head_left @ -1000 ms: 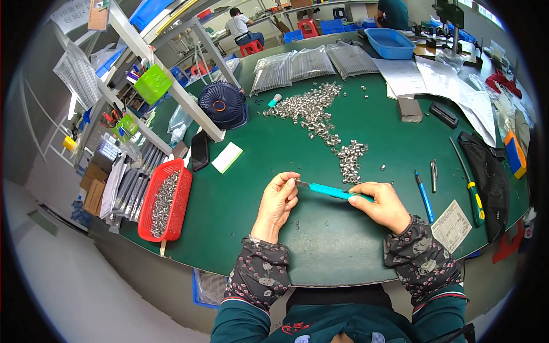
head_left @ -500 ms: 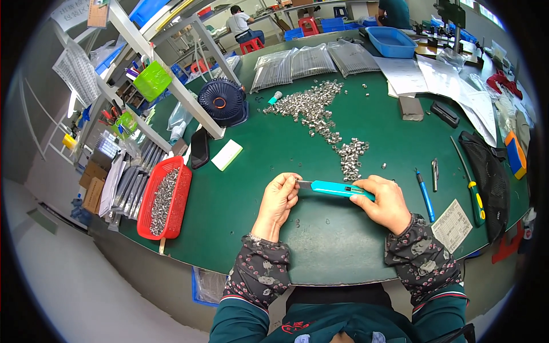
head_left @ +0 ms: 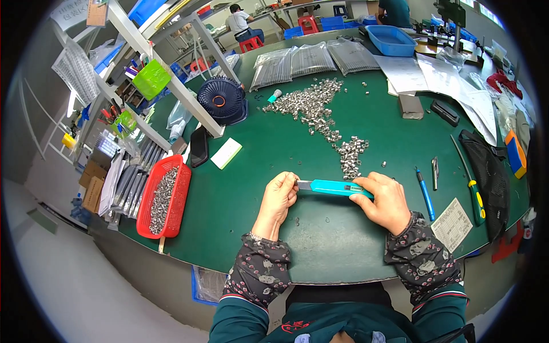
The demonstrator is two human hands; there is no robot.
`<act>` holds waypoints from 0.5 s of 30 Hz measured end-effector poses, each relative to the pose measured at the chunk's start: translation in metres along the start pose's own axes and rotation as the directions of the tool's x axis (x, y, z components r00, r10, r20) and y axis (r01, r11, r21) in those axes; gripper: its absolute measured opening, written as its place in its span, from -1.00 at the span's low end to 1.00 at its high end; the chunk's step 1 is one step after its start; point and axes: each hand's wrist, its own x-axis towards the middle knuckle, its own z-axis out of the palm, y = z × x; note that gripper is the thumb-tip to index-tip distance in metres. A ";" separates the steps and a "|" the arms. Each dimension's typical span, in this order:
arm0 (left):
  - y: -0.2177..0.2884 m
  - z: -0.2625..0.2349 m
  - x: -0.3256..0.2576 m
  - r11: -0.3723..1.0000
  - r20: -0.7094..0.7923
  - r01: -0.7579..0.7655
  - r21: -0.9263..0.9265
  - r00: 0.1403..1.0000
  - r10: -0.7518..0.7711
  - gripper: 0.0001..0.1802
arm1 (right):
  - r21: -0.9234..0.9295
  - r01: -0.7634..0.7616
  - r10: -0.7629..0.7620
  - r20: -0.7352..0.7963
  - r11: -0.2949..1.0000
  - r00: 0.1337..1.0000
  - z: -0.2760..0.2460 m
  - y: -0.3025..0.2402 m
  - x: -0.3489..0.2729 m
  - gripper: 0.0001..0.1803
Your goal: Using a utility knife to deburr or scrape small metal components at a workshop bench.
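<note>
Wears small red lettering, too small to copy, on the front of a dark green shirt [head_left: 295, 327]. Has a white sign [head_left: 67, 16] with dark characters at the upper left, and a pale card [head_left: 452, 224] covered in fine print beside the right forearm. Reaches over the green table [head_left: 240, 194] with both forearms from the lower edge, in dark floral sleeves [head_left: 260, 266], angling the right one inward. Grips the turquoise handle of a cutter knife [head_left: 331, 187] in the right hand [head_left: 386, 201], pressing it between a thumb on the near edge and a bent index finger on the far one. Points the blade leftward at the left hand [head_left: 277, 197]. Brings the left thumb and index fingertip close together at the blade's tip; cannot tell whether pinching the blade or a small piece. Curls the other left fingers. Holds the knife nearly level between the hands, nearer than a pile of small metal rings [head_left: 311, 108].
</note>
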 end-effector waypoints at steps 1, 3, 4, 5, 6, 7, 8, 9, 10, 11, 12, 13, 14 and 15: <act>0.000 0.000 0.000 1.000 0.003 0.010 -0.005 1.000 -0.010 -0.76 | -0.011 0.011 -0.011 0.001 1.000 1.000 0.000 0.000 0.000 -0.73; 0.001 0.001 0.000 1.000 -0.002 0.015 -0.007 1.000 -0.015 -0.75 | -0.028 0.025 -0.025 -0.004 0.999 1.000 0.000 0.000 0.000 -0.72; 0.001 0.001 0.000 1.000 -0.007 0.020 -0.009 1.000 -0.020 -0.75 | -0.045 0.039 -0.039 -0.009 0.998 0.999 0.000 0.000 0.000 -0.71; 0.002 0.001 0.000 1.000 -0.007 0.020 -0.009 1.000 -0.020 -0.75 | -0.044 0.039 -0.039 -0.009 0.998 0.999 0.000 0.000 0.000 -0.71; 0.002 0.001 0.000 0.999 -0.001 0.033 -0.014 0.999 -0.033 -0.73 | -0.054 0.052 -0.053 -0.018 0.997 0.998 0.000 0.000 0.000 -0.71; 0.002 0.001 0.000 0.999 0.005 0.046 -0.019 0.999 -0.046 -0.72 | -0.063 0.065 -0.067 -0.026 0.996 0.997 0.000 -0.001 0.000 -0.71; 0.002 0.001 0.000 0.999 0.005 0.045 -0.019 0.999 -0.045 -0.72 | -0.063 0.065 -0.067 -0.026 0.996 0.997 0.000 -0.001 0.000 -0.71; 0.001 0.000 0.000 0.998 0.019 0.053 -0.023 0.998 -0.053 -0.71 | -0.076 0.085 -0.089 -0.041 0.993 0.995 0.000 -0.001 0.000 -0.72; 0.001 0.000 0.001 0.998 0.032 0.061 -0.027 0.998 -0.060 -0.70 | -0.090 0.106 -0.111 -0.056 0.990 0.992 0.000 -0.001 0.000 -0.72; 0.001 0.000 0.000 0.998 0.032 0.061 -0.027 0.998 -0.060 -0.70 | -0.090 0.106 -0.111 -0.056 0.990 0.992 -0.001 -0.002 0.001 -0.72; 0.002 0.002 -0.001 0.996 0.030 0.080 -0.039 0.996 -0.079 -0.68 | -0.099 0.125 -0.132 -0.069 0.987 0.989 -0.001 -0.002 0.001 -0.72; 0.003 0.002 -0.001 0.994 0.028 0.099 -0.051 0.995 -0.098 -0.67 | -0.108 0.144 -0.154 -0.082 0.984 0.985 -0.002 -0.003 0.001 -0.72; 0.003 0.002 -0.001 0.994 0.028 0.099 -0.051 0.995 -0.098 -0.67 | -0.108 0.144 -0.154 -0.082 0.984 0.985 -0.001 -0.002 0.002 -0.72; 0.003 0.002 -0.001 0.992 0.045 0.106 -0.073 0.994 -0.103 -0.67 | -0.098 0.165 -0.175 -0.105 0.981 0.979 -0.001 -0.002 0.002 -0.72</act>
